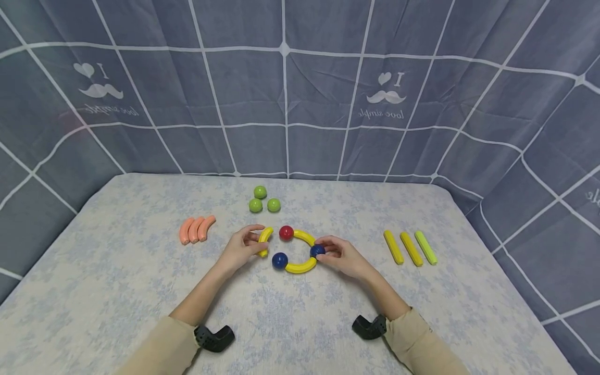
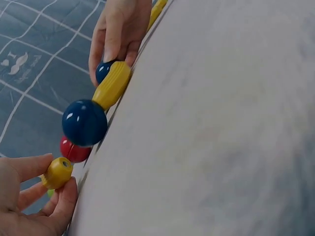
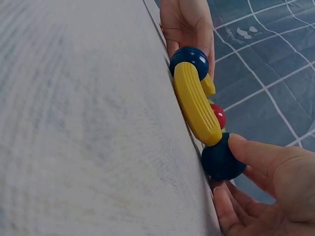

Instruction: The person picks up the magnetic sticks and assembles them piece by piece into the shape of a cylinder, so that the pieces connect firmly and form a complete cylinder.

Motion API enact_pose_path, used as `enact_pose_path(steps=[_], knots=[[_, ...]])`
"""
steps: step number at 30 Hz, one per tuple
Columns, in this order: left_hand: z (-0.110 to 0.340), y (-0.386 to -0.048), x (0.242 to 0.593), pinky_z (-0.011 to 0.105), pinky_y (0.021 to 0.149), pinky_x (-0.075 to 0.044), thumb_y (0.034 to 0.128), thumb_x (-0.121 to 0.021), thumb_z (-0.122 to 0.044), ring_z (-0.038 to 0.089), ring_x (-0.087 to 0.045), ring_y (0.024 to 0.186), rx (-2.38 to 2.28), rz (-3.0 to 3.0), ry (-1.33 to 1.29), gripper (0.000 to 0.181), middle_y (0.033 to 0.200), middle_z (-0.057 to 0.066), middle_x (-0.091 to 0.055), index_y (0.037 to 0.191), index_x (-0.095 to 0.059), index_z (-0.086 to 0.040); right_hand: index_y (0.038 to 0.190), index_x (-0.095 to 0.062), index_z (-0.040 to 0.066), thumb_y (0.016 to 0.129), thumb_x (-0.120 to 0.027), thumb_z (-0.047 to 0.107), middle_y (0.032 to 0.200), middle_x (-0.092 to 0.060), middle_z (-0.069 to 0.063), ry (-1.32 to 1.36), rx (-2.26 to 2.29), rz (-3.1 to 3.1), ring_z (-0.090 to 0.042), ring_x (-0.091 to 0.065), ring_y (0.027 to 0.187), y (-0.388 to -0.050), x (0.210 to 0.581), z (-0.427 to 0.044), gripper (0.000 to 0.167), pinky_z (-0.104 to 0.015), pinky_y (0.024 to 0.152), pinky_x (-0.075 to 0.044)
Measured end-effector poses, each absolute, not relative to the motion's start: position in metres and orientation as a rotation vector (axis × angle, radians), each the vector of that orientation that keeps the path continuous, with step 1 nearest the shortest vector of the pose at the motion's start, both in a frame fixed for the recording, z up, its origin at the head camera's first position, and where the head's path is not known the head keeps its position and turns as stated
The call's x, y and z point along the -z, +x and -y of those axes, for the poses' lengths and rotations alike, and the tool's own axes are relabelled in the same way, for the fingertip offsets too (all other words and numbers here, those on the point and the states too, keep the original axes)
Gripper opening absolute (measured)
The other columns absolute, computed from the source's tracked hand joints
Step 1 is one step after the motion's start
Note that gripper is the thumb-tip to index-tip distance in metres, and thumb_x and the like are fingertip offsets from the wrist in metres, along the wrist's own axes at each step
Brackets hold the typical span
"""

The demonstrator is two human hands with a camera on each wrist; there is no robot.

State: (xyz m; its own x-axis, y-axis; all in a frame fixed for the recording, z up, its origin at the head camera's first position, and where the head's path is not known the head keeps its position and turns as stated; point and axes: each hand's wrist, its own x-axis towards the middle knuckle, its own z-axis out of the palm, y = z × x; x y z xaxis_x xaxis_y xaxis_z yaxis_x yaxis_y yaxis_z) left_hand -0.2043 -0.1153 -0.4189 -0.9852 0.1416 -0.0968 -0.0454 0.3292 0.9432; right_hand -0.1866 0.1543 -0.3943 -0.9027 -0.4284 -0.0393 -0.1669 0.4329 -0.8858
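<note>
My left hand (image 1: 240,247) pinches a curved yellow stick (image 1: 265,240) between thumb and fingers, just left of a part ring on the table. In the left wrist view this stick (image 2: 58,173) shows a small dark disc in its end. The ring runs from a red ball (image 1: 286,233) through one curved yellow stick (image 1: 304,237), a blue ball (image 1: 317,251) and another curved yellow stick (image 1: 301,266) to a second blue ball (image 1: 279,260). Its left side is a gap. With thumb and fingers my right hand (image 1: 343,255) grips the blue ball on the ring's right.
Several salmon curved sticks (image 1: 197,229) lie at the left. Three green balls (image 1: 260,192) sit behind the ring. Two straight yellow sticks (image 1: 394,247) and one yellow-green stick (image 1: 425,247) lie at the right. A grey-blue curtain (image 1: 253,94) hangs behind the cloth-covered table (image 1: 290,333).
</note>
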Motion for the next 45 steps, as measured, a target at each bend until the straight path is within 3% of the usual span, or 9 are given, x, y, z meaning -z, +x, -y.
enact_pose_path(steps=[13, 22, 32, 39, 45], knots=[[0.100, -0.202, 0.423, 0.028, 0.068, -0.054, 0.0834, -0.066, -0.010, 0.015, -0.056, 0.077, -1.763, -2.361, 0.067, 0.050, 0.097, 0.014, -0.054, 0.129, -0.047, -0.001, 0.120, -0.052, -0.007, 0.088, -0.059, 0.005, 0.112, -0.057, -0.021, -0.528, 1.479, -2.401, -0.032, -0.052, 0.102, -0.188, 0.395, -0.155, 0.035, -0.037, 0.085, -0.046], [0.101, -0.201, 0.425, 0.023, 0.060, -0.045, 0.0823, -0.068, -0.017, 0.015, -0.056, 0.074, -1.631, -2.471, 0.139, 0.050, 0.097, 0.012, -0.058, 0.126, -0.051, 0.001, 0.119, -0.052, -0.007, 0.087, -0.059, 0.004, 0.111, -0.057, -0.021, -0.534, 1.488, -2.394, -0.032, -0.053, 0.101, -0.188, 0.396, -0.156, 0.034, -0.035, 0.084, -0.046], [0.097, -0.198, 0.421, 0.023, 0.059, -0.045, 0.0790, -0.070, -0.015, 0.014, -0.052, 0.074, -1.593, -2.493, 0.180, 0.047, 0.092, 0.008, -0.059, 0.122, -0.057, -0.001, 0.119, -0.052, -0.006, 0.088, -0.059, 0.004, 0.112, -0.056, -0.021, -0.521, 1.485, -2.390, -0.031, -0.053, 0.102, -0.187, 0.395, -0.155, 0.034, -0.035, 0.084, -0.046], [0.096, -0.197, 0.421, 0.024, 0.065, -0.046, 0.0800, -0.069, -0.014, 0.016, -0.054, 0.079, -1.581, -2.504, 0.199, 0.048, 0.103, 0.011, -0.059, 0.123, -0.055, 0.001, 0.120, -0.052, -0.006, 0.088, -0.059, 0.005, 0.113, -0.056, -0.021, -0.516, 1.488, -2.386, -0.032, -0.052, 0.103, -0.187, 0.394, -0.155, 0.034, -0.035, 0.085, -0.045], [0.095, -0.198, 0.422, 0.025, 0.069, -0.046, 0.0812, -0.068, -0.014, 0.017, -0.054, 0.084, -1.541, -2.523, 0.198, 0.047, 0.100, 0.009, -0.060, 0.123, -0.055, 0.001, 0.119, -0.052, -0.007, 0.088, -0.059, 0.004, 0.112, -0.056, -0.021, -0.526, 1.502, -2.386, -0.033, -0.052, 0.103, -0.187, 0.396, -0.156, 0.034, -0.038, 0.086, -0.046]])
